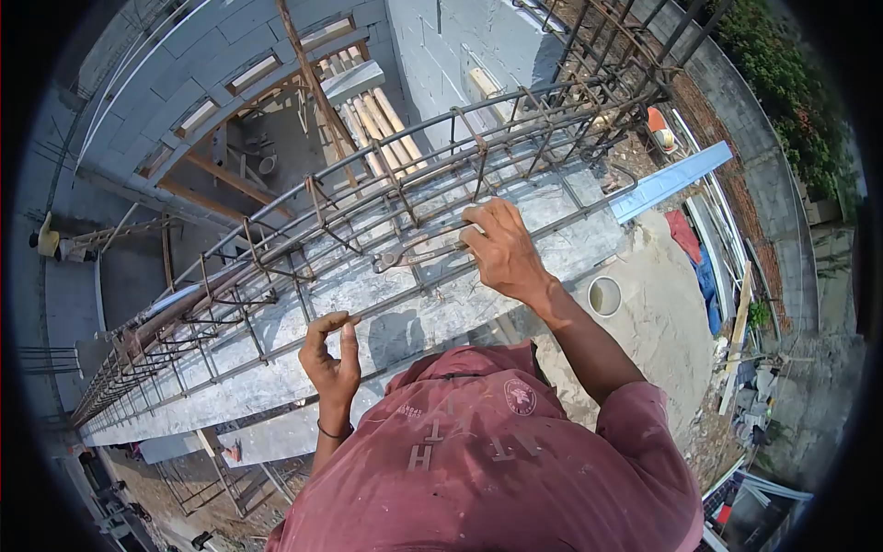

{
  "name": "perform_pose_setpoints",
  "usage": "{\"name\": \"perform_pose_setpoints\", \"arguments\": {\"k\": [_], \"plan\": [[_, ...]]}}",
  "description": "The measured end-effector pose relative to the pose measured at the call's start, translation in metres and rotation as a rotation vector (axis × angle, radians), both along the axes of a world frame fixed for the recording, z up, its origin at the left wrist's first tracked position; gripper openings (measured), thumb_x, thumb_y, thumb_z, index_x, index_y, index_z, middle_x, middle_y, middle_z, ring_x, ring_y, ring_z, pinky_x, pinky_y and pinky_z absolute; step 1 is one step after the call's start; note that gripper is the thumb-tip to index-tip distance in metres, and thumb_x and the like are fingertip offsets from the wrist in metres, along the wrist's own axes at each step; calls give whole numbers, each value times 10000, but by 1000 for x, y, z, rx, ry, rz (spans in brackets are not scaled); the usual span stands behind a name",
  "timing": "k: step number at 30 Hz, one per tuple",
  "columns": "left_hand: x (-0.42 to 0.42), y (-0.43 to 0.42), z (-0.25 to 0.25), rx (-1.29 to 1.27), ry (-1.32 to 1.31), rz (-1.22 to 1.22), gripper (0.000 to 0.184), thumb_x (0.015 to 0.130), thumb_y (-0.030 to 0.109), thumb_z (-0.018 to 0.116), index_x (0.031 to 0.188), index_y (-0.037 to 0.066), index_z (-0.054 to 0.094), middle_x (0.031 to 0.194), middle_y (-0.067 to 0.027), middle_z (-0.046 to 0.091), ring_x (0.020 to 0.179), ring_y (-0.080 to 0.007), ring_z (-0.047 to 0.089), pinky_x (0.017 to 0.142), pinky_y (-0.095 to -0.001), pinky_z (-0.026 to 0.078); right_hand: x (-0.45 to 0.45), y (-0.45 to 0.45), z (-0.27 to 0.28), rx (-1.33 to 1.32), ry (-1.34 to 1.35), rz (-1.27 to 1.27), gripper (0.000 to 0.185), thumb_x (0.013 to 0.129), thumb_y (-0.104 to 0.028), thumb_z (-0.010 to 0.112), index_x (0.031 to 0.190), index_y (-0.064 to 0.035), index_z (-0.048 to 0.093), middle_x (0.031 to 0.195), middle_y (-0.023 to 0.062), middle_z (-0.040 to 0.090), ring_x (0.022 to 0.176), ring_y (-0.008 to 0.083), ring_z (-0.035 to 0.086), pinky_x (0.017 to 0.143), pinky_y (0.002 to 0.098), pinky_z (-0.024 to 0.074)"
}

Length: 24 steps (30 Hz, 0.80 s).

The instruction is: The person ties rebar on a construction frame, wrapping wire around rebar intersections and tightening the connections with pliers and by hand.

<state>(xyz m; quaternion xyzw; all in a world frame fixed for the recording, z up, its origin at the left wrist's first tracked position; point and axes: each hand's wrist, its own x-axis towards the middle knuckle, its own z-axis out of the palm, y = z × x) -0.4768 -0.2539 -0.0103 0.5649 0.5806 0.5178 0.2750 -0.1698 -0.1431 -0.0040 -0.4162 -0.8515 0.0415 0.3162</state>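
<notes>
A long cage of rusty steel bars and stirrups (395, 189) runs diagonally over a pale, stained board surface (377, 340). My right hand (504, 248) is closed around the handle of a metal pincer-like tool (405, 256), whose head points left between the bars. Lower and to the left, my left hand (333, 359) is beside the near bar, its thumb and forefinger raised and apart. Nothing shows between those fingers.
Grey block walls (451, 55) and stacked round poles (382, 129) lie beyond the cage. A blue panel (671, 181) juts out at right. Below are a round bucket (604, 295) and an orange helmet (659, 121). Another person (48, 241) is at far left.
</notes>
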Motion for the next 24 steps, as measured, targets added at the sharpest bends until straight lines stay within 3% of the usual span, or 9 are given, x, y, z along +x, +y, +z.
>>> {"name": "perform_pose_setpoints", "arguments": {"k": [3, 4, 6, 9, 11, 14, 17, 19, 24], "plan": [[10, 12, -1, 24, 59, -39, 115, 937, 36, 657, 1036, -23, 659, 927, -131, 722, 885, -200, 715, 814, -306, 523, 35, -47, 2, -507, 519, -151, 134, 924, -154, 683, 954, -39, 621, 1011, 115, 637, 903, 252, 645, 830, 407, 540], [15, 14, -4, 1, 68, -83, 118, 935, 37, 659, 1038, -20, 661, 912, -131, 729, 877, -194, 715, 808, -306, 525, 44, -63, -1, -505, 521, -157, 134, 924, -154, 683, 954, -39, 621, 1011, 115, 637, 903, 252, 645, 830, 407, 540], [31, 20, -2, -29, 115, -184, 99, 929, 38, 662, 1017, -5, 672, 887, -125, 746, 866, -179, 712, 797, -305, 531, 62, -86, -10, -1110, 1393, -248, 191, 978, -209, 672, 982, -29, 608, 882, 104, 644, 725, 184, 639, 640, 330, 551], [63, 29, -8, -67, 175, -378, 82, 901, 43, 681, 977, 11, 684, 891, -126, 731, 823, -247, 708, 772, -337, 534, 90, -86, -18, -1149, 1708, -435, 193, 987, -203, 661, 997, -19, 601, 816, 90, 639, 668, 142, 624, 565, 289, 525], [84, 40, -6, -10, 221, -492, 94, 891, 43, 686, 981, 14, 686, 894, -132, 722, 826, -276, 698, 765, -355, 534, 102, -88, -18, -1140, 1783, -402, 191, 965, -164, 673, 1009, 5, 596, 856, 98, 640, 682, 157, 632, 572, 295, 551], [113, 55, -4, 57, 265, -615, 104, 880, 44, 691, 982, 20, 688, 898, -139, 709, 831, -315, 681, 752, -384, 533, 113, -90, -5, -1137, 1932, -190, 147, 946, -99, 661, 1013, 14, 595, 945, 143, 668, 743, 194, 682, 650, 338, 618], [132, 72, -15, 64, 267, -646, 111, 883, 48, 687, 990, 23, 685, 913, -137, 698, 862, -327, 663, 772, -404, 526, 127, -66, 19, -1253, 2127, 41, 222, 952, -70, 609, 1089, 103, 582, 1110, 248, 654, 1057, 320, 693, 879, 486, 620], [143, 85, -29, 144, 294, -642, 133, 881, 56, 689, 1009, 22, 680, 929, -141, 690, 894, -339, 651, 803, -415, 518, 123, -41, 52, -1303, 2385, 116, 174, 917, 25, 553, 1076, 96, 562, 1249, 334, 602, 1194, 398, 632, 983, 523, 585], [154, 101, -57, 191, 290, -529, 170, 888, 81, 683, 1047, 24, 664, 986, -160, 678, 959, -356, 635, 852, -428, 513, 127, 9, 61, -1416, 2380, 387, 285, 885, 56, 479, 1155, 142, 503, 1364, 407, 486, 1332, 477, 497, 1067, 611, 489]]}}
